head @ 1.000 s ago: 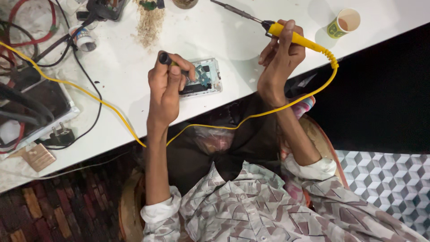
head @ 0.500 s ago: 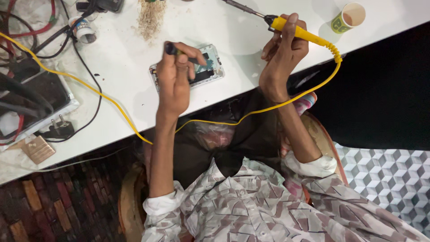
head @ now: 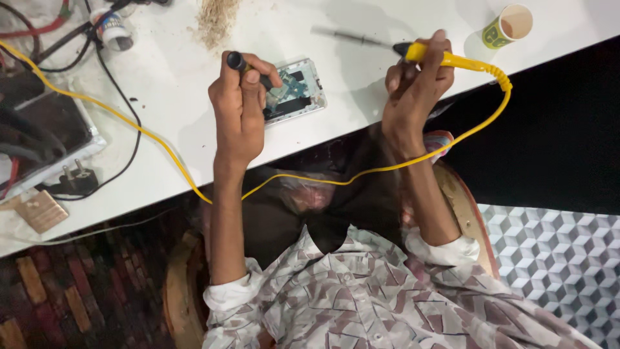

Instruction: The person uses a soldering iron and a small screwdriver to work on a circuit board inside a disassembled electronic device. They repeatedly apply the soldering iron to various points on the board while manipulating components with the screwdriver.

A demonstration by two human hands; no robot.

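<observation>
My left hand (head: 240,106) grips a thin black-handled tool (head: 244,66) over an opened phone (head: 296,92) that lies on the white table (head: 181,110). My right hand (head: 414,87) holds a yellow-handled soldering iron (head: 445,59), raised to the right of the phone with its metal tip (head: 352,37) pointing left. The iron's yellow cord (head: 336,179) loops down below the table edge and back up across the table to the left.
A small paper cup (head: 507,26) stands at the far right of the table. A pile of tan shavings (head: 216,19) lies near the top. Black cables and a plug (head: 74,181), a grey tray (head: 45,139) and a small bottle (head: 111,31) crowd the left side.
My right hand has carried the soldering iron a little lower and further right. My left hand has stayed over the phone with its tool.
</observation>
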